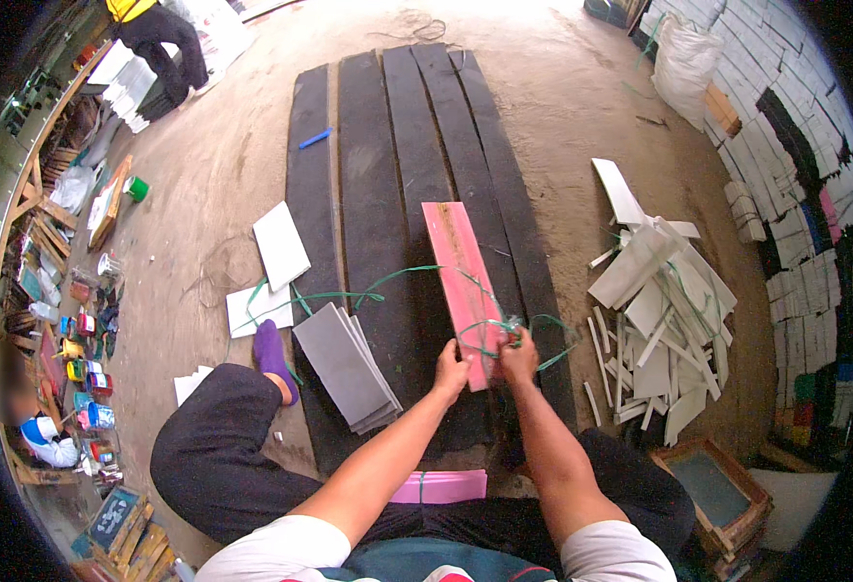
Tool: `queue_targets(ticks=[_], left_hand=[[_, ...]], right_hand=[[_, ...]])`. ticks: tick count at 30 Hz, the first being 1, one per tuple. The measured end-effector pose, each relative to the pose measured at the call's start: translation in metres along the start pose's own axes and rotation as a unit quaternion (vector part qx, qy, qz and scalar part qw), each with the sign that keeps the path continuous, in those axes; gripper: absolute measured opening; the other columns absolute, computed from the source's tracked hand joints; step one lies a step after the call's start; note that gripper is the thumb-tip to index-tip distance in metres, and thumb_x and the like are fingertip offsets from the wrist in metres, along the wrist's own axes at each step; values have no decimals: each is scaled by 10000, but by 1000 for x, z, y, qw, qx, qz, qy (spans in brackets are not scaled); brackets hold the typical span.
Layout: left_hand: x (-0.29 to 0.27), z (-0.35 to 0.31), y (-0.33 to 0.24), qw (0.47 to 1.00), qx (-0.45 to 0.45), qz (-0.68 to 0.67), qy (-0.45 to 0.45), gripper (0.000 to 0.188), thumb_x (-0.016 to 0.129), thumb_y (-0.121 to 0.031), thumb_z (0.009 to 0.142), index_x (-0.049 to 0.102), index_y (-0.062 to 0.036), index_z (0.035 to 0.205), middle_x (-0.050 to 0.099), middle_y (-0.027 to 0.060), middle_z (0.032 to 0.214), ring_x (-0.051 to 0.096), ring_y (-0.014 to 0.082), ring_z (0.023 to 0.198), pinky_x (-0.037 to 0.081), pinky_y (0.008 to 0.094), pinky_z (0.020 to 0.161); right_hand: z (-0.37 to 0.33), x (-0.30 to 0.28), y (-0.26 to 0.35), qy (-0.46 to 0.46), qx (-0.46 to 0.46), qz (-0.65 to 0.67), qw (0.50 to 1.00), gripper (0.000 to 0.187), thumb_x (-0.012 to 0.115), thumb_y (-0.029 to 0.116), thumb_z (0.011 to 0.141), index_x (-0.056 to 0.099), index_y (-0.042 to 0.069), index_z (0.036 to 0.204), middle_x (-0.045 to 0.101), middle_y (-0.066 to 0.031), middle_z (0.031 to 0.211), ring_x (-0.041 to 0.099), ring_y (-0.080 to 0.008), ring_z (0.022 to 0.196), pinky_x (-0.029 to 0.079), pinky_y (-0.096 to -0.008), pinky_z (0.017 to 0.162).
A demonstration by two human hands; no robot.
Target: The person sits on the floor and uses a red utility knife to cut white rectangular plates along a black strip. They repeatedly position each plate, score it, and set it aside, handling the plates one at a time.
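Note:
A long pink board (468, 301) with a brown streak near its far end lies over the dark planks in front of me. My left hand (452, 372) grips its near left edge, fingers closed. At its near right corner, my right hand (517, 359) is closed around a bunch of green string (513, 336); the exact shape of the bunch is hard to make out. Loops of the string cross the board and trail left to a stack of grey sheets (341, 364). Another pink stack (441, 487), tied with green string, lies close to my lap.
Dark planks (368, 184) run away from me, a blue strip (316, 139) on them. White sheets (282, 246) lie left; a heap of white offcuts (654, 310) lies right. A wooden frame (717, 490) sits by my right knee. Paint pots (85, 369) line the left; a person (160, 44) stands far left.

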State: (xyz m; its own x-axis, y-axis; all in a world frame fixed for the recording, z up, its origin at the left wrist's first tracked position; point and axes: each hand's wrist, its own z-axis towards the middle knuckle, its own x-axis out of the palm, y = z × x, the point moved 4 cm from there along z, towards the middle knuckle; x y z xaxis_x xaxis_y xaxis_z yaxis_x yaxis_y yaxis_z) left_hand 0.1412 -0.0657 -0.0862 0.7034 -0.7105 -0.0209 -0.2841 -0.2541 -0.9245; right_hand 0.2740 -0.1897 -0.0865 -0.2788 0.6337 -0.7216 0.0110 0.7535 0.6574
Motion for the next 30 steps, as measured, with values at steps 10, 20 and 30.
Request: queue_targets(ticks=[10,20,30], left_hand=[[88,23,-15,989,43,68,121,694,707,-187,910,425,-20,1522,609,233,1363,599,336,1256,457,406,1062],[-88,4,-3,919,212,260,-208,309,727,-204,844,666,-92,1125,634,140,1166,573,347,1140,402,484,1036],[-272,-32,106,843,-269,217,-412,832,840,-550,741,573,34,1270,597,259,1288,551,436,1228,438,533,1040]], right_hand=[[109,-39,-103,-49,-31,105,993,458,847,372,775,718,47,1070,745,-97,891,699,-228,794,525,-385,734],[98,-78,-29,-38,-47,-172,983,401,720,168,822,579,100,1191,688,-215,1106,650,-444,1035,509,-530,863],[40,19,34,136,-229,-85,960,355,671,80,901,574,42,1240,681,-217,1118,643,-430,1071,506,-489,894]])
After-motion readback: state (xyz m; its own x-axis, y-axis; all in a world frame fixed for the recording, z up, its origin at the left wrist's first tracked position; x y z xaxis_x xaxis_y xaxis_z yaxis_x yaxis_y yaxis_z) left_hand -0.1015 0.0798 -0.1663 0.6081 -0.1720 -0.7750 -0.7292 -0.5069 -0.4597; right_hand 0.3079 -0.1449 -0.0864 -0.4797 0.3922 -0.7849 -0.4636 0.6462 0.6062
